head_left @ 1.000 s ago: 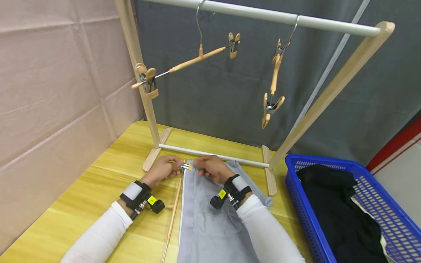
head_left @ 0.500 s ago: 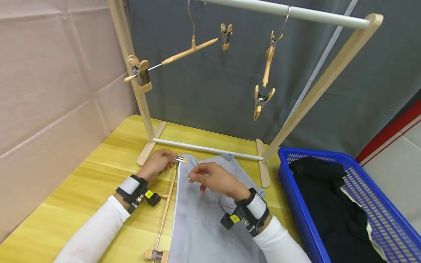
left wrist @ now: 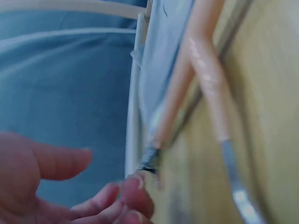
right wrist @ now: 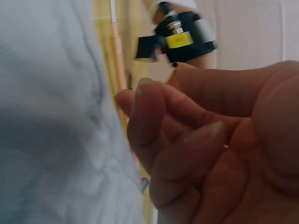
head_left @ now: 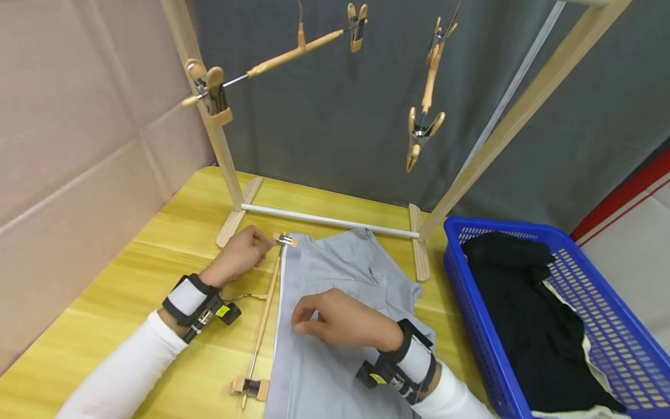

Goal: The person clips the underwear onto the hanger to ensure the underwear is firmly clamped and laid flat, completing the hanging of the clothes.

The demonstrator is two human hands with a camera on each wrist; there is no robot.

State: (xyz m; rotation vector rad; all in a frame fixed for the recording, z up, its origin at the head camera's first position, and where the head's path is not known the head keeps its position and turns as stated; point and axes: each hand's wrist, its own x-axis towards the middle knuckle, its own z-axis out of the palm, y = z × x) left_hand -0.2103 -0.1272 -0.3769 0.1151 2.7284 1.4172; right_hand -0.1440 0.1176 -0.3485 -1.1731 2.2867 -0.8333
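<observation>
At the 9 o'clock side of the yellow table [head_left: 157,256], the left hand [head_left: 238,256] reaches toward 1 o'clock and its fingertips pinch the far clip [head_left: 285,239] of a wooden clip hanger [head_left: 264,317], which lies flat along the left edge of the grey garment [head_left: 335,326]. That clip sits on the garment's top corner, likely so the fabric is caught there while the bar stays aligned with the hem. The hanger's near clip [head_left: 250,387] lies at 6 o'clock of the bar, just beside the cloth and apparently not yet on it. Moving right, the right hand [head_left: 335,320] hovers over or rests on the middle of the garment, fingers curled loosely with nothing clearly gripped; whether it touches the cloth I cannot tell. At 12 o'clock stands a wooden rack [head_left: 230,192] with two spare hangers [head_left: 282,55] dangling from it. At 3 o'clock a blue basket [head_left: 471,302] holds dark clothing [head_left: 528,314], within reach of the right arm
</observation>
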